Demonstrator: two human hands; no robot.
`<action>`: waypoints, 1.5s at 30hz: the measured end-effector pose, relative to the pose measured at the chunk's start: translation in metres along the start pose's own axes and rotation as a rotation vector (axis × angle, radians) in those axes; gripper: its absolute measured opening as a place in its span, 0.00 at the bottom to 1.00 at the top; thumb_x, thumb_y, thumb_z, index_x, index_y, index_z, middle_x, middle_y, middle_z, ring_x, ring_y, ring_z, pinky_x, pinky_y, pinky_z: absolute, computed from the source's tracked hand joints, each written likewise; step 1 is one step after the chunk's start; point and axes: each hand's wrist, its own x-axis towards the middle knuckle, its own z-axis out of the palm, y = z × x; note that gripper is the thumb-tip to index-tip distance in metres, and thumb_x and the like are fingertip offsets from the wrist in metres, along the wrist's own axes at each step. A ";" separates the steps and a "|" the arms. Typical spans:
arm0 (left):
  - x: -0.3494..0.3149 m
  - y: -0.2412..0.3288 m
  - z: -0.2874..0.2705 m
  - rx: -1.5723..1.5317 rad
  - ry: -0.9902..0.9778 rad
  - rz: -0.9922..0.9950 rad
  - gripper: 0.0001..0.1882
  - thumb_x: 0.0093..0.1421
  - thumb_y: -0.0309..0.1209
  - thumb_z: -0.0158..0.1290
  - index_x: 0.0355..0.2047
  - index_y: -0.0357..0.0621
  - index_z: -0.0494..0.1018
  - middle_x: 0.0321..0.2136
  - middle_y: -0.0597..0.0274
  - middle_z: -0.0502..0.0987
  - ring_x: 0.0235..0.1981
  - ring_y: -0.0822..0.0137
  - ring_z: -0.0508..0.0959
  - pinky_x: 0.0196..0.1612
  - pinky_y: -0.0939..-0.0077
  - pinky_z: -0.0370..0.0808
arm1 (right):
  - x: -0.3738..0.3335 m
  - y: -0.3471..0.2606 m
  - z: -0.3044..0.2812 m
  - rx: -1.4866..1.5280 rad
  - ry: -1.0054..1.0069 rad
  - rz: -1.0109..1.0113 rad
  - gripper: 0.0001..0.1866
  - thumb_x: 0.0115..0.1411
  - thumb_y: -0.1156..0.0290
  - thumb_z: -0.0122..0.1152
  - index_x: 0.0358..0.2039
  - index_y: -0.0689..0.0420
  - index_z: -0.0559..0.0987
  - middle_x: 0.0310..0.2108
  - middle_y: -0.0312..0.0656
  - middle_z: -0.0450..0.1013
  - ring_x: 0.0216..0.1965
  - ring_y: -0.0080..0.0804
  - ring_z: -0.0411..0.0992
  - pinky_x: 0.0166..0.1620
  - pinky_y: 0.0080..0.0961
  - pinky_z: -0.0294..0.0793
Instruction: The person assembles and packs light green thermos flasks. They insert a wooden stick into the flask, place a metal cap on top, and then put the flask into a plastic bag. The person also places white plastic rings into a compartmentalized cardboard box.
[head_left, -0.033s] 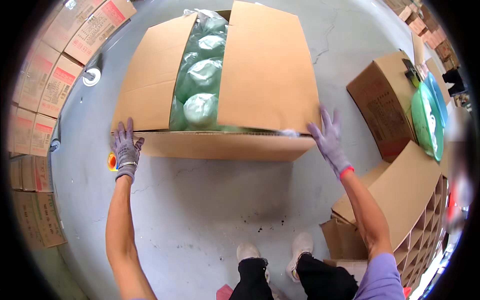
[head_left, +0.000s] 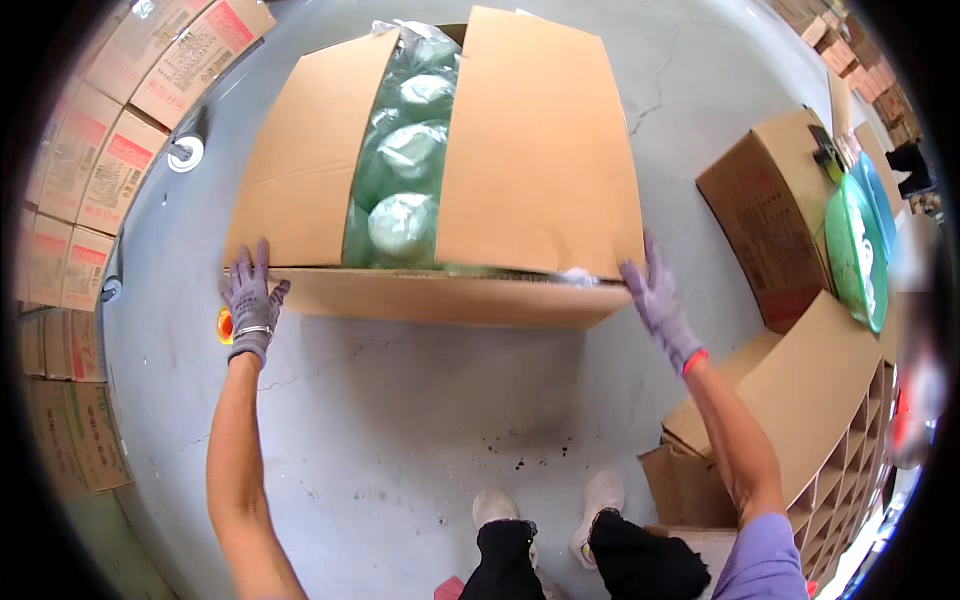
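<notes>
In front of me stands a large cardboard box [head_left: 430, 298]. Its left flap [head_left: 305, 160] and right flap [head_left: 540, 150] lie folded inward with a gap between them. Through the gap shows a row of round, pale green items [head_left: 402, 224] wrapped in clear plastic; their kind I cannot tell. My left hand [head_left: 252, 300], in a grey-purple glove, rests at the near left corner with its fingers stretched out. At the near right corner my gloved right hand [head_left: 660, 300] touches the right flap's edge, fingers apart. Neither hand grips anything.
Stacked cartons [head_left: 120, 165] line the left side, with a white roll [head_left: 185, 154] beside them. A yellow-orange tape roll [head_left: 225, 325] lies near my left hand. To the right are a tilted carton [head_left: 765, 215], a green basin [head_left: 856, 250] and cardboard dividers [head_left: 840, 470].
The view has shifted slightly, so the box appears a little lower. My right hand's fingers are closer together at the flap's corner; the left hand stays at its corner.
</notes>
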 end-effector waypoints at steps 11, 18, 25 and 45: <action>-0.031 0.100 -0.290 -0.591 -0.231 0.549 0.21 0.53 0.39 0.54 0.45 0.40 0.73 0.41 0.50 0.77 0.47 0.50 0.75 0.57 0.49 0.64 | 0.017 -0.051 -0.040 0.593 -0.643 1.115 0.24 0.62 0.51 0.54 0.42 0.62 0.77 0.32 0.40 0.77 0.24 0.26 0.73 0.28 0.26 0.73; -0.028 0.094 -0.247 -0.440 -0.124 0.282 0.37 0.57 0.42 0.54 0.62 0.36 0.57 0.62 0.40 0.53 0.64 0.38 0.52 0.65 0.38 0.44 | 0.105 0.004 -0.065 0.556 -1.225 1.258 0.20 0.60 0.56 0.59 0.40 0.63 0.76 0.29 0.51 0.77 0.29 0.44 0.78 0.33 0.46 0.81; 0.124 0.172 -0.112 -0.547 0.039 -0.022 0.43 0.59 0.44 0.52 0.67 0.36 0.46 0.66 0.41 0.47 0.68 0.41 0.42 0.65 0.36 0.38 | 0.229 0.050 -0.114 0.313 -0.653 1.204 0.32 0.53 0.41 0.58 0.48 0.54 0.71 0.44 0.44 0.71 0.40 0.36 0.68 0.43 0.36 0.66; 0.143 0.216 -0.052 -0.309 -0.347 -0.111 0.50 0.58 0.60 0.44 0.67 0.33 0.43 0.68 0.37 0.41 0.69 0.38 0.37 0.64 0.32 0.28 | 0.550 0.018 0.028 0.640 0.315 0.564 0.30 0.58 0.51 0.56 0.54 0.60 0.73 0.53 0.45 0.72 0.52 0.40 0.70 0.58 0.37 0.63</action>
